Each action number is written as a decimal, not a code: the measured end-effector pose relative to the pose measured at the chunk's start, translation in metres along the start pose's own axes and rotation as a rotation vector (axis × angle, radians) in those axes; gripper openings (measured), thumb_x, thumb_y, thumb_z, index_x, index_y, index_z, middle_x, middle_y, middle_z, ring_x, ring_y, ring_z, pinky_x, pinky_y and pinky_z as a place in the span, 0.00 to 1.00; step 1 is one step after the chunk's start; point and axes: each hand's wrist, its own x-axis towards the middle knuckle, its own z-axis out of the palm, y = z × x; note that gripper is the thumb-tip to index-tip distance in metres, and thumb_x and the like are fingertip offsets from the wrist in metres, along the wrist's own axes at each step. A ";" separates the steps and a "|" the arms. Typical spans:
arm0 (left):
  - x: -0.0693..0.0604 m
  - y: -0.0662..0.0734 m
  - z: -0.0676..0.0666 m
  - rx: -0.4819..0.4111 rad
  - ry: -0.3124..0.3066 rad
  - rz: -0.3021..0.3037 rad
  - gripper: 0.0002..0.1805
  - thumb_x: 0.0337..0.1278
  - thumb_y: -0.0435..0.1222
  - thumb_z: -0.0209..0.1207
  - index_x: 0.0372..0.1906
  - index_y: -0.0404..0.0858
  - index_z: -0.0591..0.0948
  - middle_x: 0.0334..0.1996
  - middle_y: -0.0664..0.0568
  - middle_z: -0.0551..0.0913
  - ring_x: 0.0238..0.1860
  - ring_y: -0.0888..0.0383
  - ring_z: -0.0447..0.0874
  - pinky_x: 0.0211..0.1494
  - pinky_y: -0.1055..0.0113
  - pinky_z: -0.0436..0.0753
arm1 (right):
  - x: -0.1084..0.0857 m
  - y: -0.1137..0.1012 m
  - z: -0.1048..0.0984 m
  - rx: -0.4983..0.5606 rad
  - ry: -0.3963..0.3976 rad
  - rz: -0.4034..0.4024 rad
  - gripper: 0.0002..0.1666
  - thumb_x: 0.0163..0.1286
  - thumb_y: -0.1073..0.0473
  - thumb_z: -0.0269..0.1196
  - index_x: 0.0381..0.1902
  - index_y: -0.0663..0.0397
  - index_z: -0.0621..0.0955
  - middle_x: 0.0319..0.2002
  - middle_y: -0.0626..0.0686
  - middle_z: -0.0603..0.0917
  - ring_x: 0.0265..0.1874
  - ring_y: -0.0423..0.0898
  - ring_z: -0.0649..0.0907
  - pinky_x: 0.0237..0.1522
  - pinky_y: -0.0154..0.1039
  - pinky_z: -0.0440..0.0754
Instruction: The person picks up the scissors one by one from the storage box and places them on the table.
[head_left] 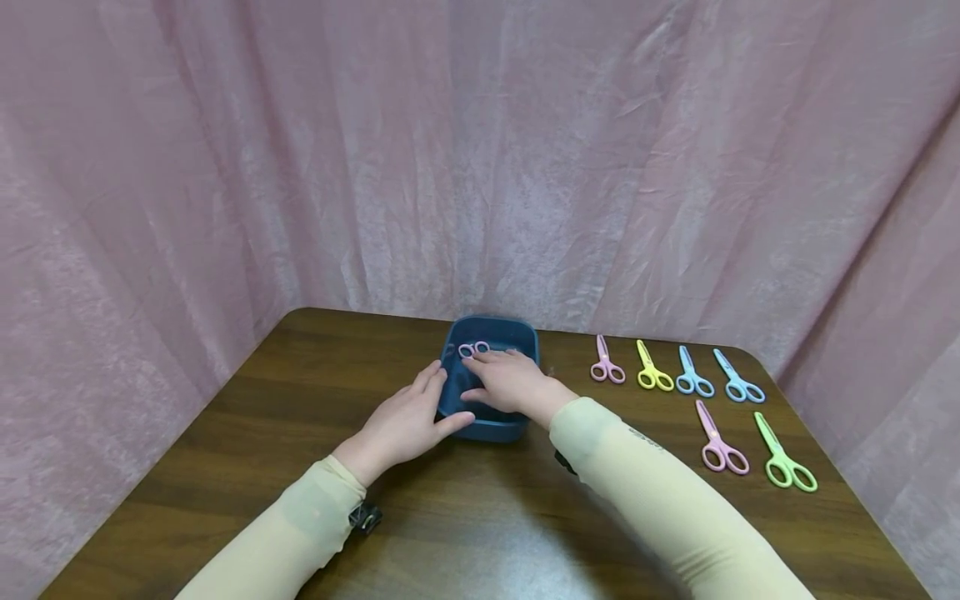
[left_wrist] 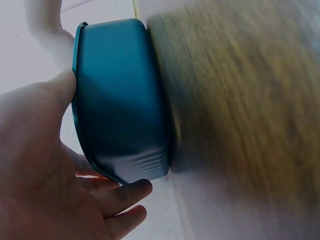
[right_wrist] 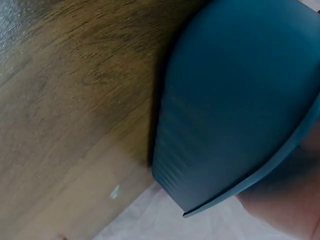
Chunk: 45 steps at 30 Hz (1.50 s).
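A dark blue plastic bin (head_left: 491, 431) stands at the back middle of the table. My left hand (head_left: 401, 421) rests against its left side, the thumb on the near rim and the fingers stretched along the wall. In the left wrist view, the left hand (left_wrist: 55, 170) touches the bin (left_wrist: 120, 100) at its edge. My right hand (head_left: 510, 382) reaches down into the bin, thumb apart from the fingers. Its fingertips are by the pale purple handles of a pair of scissors (head_left: 467, 351) inside; the blades are hard to make out.
To the right lie several scissors: purple (head_left: 604, 362), yellow (head_left: 651, 367), blue (head_left: 692, 373), another blue (head_left: 737, 379), pink (head_left: 716, 442) and green (head_left: 778, 454). A pink curtain (head_left: 375, 167) hangs behind the wooden table (head_left: 300, 400).
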 end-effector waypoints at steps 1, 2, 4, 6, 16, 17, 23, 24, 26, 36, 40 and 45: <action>0.000 0.000 0.000 -0.001 0.003 0.001 0.57 0.76 0.71 0.55 0.86 0.28 0.61 0.88 0.35 0.56 0.82 0.36 0.66 0.79 0.41 0.73 | 0.001 0.000 0.001 -0.003 -0.001 0.007 0.44 0.84 0.32 0.59 0.86 0.49 0.70 0.83 0.56 0.70 0.83 0.53 0.68 0.83 0.60 0.63; 0.000 0.001 0.000 -0.002 0.005 0.002 0.57 0.76 0.71 0.55 0.86 0.28 0.61 0.87 0.35 0.56 0.82 0.36 0.67 0.79 0.41 0.73 | 0.002 0.000 0.001 -0.005 -0.001 0.012 0.43 0.84 0.32 0.59 0.85 0.48 0.71 0.83 0.55 0.71 0.83 0.53 0.68 0.82 0.61 0.64; 0.001 0.001 0.000 -0.006 0.009 0.003 0.57 0.76 0.70 0.55 0.86 0.28 0.62 0.87 0.35 0.56 0.82 0.37 0.67 0.79 0.41 0.73 | 0.003 0.001 0.002 -0.017 -0.005 0.022 0.43 0.84 0.31 0.59 0.84 0.48 0.72 0.83 0.55 0.71 0.83 0.53 0.68 0.82 0.61 0.64; 0.001 0.001 0.000 -0.009 0.012 0.002 0.57 0.76 0.71 0.55 0.86 0.28 0.62 0.87 0.35 0.57 0.82 0.37 0.67 0.79 0.41 0.73 | 0.004 0.001 0.003 -0.031 -0.012 0.026 0.42 0.84 0.30 0.58 0.83 0.48 0.75 0.82 0.54 0.73 0.82 0.52 0.69 0.82 0.61 0.64; 0.000 0.000 0.001 -0.014 0.012 -0.001 0.57 0.76 0.71 0.54 0.86 0.29 0.61 0.87 0.35 0.56 0.82 0.37 0.67 0.79 0.42 0.73 | 0.003 0.002 0.012 -0.067 -0.034 0.018 0.40 0.84 0.30 0.58 0.78 0.50 0.80 0.78 0.54 0.78 0.80 0.51 0.73 0.82 0.58 0.66; 0.000 0.000 0.001 -0.014 0.012 -0.001 0.57 0.76 0.71 0.54 0.86 0.28 0.61 0.87 0.35 0.56 0.82 0.37 0.67 0.79 0.42 0.74 | 0.002 0.002 0.012 -0.067 -0.036 0.017 0.40 0.84 0.30 0.58 0.78 0.51 0.80 0.78 0.54 0.77 0.80 0.52 0.73 0.82 0.58 0.66; 0.000 0.001 0.001 -0.019 0.013 -0.001 0.57 0.76 0.71 0.55 0.86 0.28 0.61 0.87 0.35 0.56 0.82 0.36 0.67 0.79 0.41 0.73 | -0.001 0.001 0.010 -0.067 -0.044 0.011 0.40 0.84 0.31 0.58 0.79 0.50 0.79 0.78 0.54 0.78 0.80 0.52 0.74 0.82 0.58 0.66; 0.000 0.001 0.001 -0.018 0.012 -0.001 0.57 0.76 0.71 0.54 0.86 0.28 0.61 0.87 0.35 0.56 0.82 0.36 0.67 0.79 0.41 0.73 | -0.001 0.001 0.010 -0.066 -0.047 0.008 0.40 0.84 0.31 0.58 0.79 0.50 0.79 0.77 0.54 0.78 0.80 0.51 0.74 0.82 0.58 0.66; 0.000 0.001 0.001 -0.016 0.012 -0.001 0.57 0.76 0.71 0.55 0.86 0.28 0.61 0.87 0.35 0.56 0.82 0.36 0.67 0.79 0.42 0.73 | -0.003 0.000 0.010 -0.064 -0.052 0.000 0.39 0.84 0.32 0.59 0.79 0.51 0.79 0.77 0.54 0.79 0.79 0.51 0.74 0.82 0.57 0.66; -0.002 0.000 0.001 -0.022 0.012 0.001 0.57 0.77 0.71 0.55 0.86 0.27 0.62 0.87 0.34 0.57 0.82 0.36 0.67 0.79 0.42 0.73 | -0.003 -0.001 0.012 -0.065 -0.032 0.011 0.41 0.83 0.31 0.59 0.81 0.49 0.77 0.83 0.55 0.71 0.81 0.51 0.71 0.81 0.56 0.68; -0.002 0.000 0.001 -0.024 0.008 -0.002 0.57 0.76 0.71 0.55 0.86 0.28 0.61 0.87 0.34 0.56 0.82 0.37 0.67 0.79 0.42 0.73 | -0.001 -0.002 0.013 -0.054 -0.043 0.025 0.42 0.83 0.31 0.60 0.81 0.50 0.77 0.82 0.56 0.72 0.81 0.52 0.72 0.81 0.57 0.67; 0.000 0.000 -0.001 -0.015 0.006 -0.002 0.57 0.76 0.71 0.54 0.86 0.28 0.61 0.87 0.35 0.56 0.82 0.36 0.67 0.78 0.41 0.74 | 0.001 -0.002 0.012 -0.054 -0.056 0.025 0.42 0.83 0.31 0.59 0.81 0.50 0.77 0.81 0.56 0.74 0.80 0.53 0.73 0.82 0.57 0.67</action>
